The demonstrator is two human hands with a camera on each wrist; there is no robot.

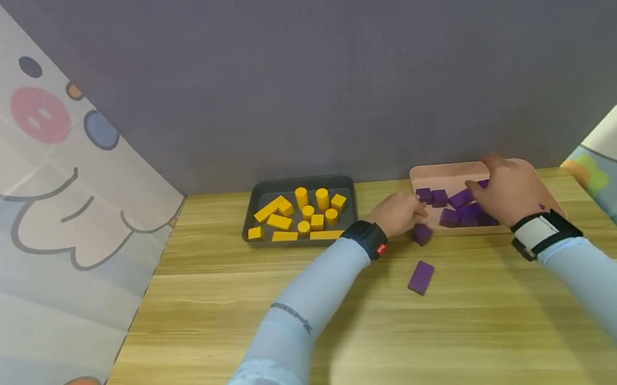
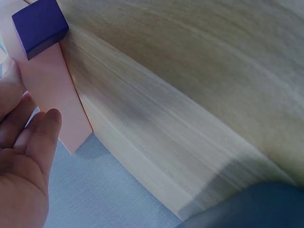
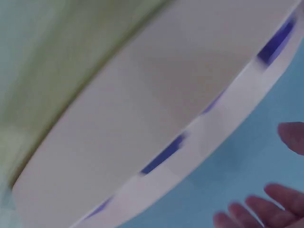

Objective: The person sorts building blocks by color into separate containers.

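My left hand [image 1: 397, 214] is at the left end of a pink tray [image 1: 436, 173], fingers loosely bent. Just below its fingertips, a purple block [image 1: 421, 234] sits against the tray's front left corner; in the left wrist view that purple block [image 2: 42, 28] overlaps the tray wall [image 2: 57, 95], apart from the fingers. Over the tray's right part is my right hand [image 1: 509, 193], thumb and fingers spread above the purple blocks [image 1: 460, 198]. The right wrist view has its fingers [image 3: 270, 209] separated with nothing between them, beyond the tray wall [image 3: 118, 114].
A loose purple rectangular block [image 1: 421, 278] lies on the wooden table [image 1: 357, 338] in front of the tray. Left of the pink tray stands a dark grey tray [image 1: 251, 214] with several yellow blocks [image 1: 279, 222]. A grey wall [image 1: 329, 71] rises directly behind both trays.
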